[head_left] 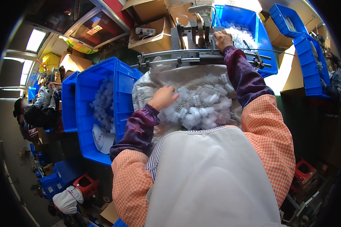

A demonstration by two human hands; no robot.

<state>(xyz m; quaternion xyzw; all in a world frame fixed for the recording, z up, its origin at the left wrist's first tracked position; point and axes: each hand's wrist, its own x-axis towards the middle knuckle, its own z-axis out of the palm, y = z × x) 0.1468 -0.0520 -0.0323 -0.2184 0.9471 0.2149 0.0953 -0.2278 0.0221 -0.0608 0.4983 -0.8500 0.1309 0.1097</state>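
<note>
My left hand (163,97) reaches over the left edge of a heap of small clear and white plastic pieces (206,106). Its fingers are bent but apart, and I see nothing held in them. Thin springs or ribbed parts seem mixed into the heap, which lies on a pale cloth sheet (145,89). Farther off, my right hand (223,40) is at the right side of a metal bench machine (195,34). Those fingers are curled and close together against the machine; whatever they grip is hidden.
Left of the sheet, a deep blue crate (119,102) holds white pieces and a white cap (102,139). Another blue crate (269,41) with white pieces stands behind the machine. Metal rods (170,62) run across its front. Cardboard boxes (149,38) stand at the back left; people work farther left.
</note>
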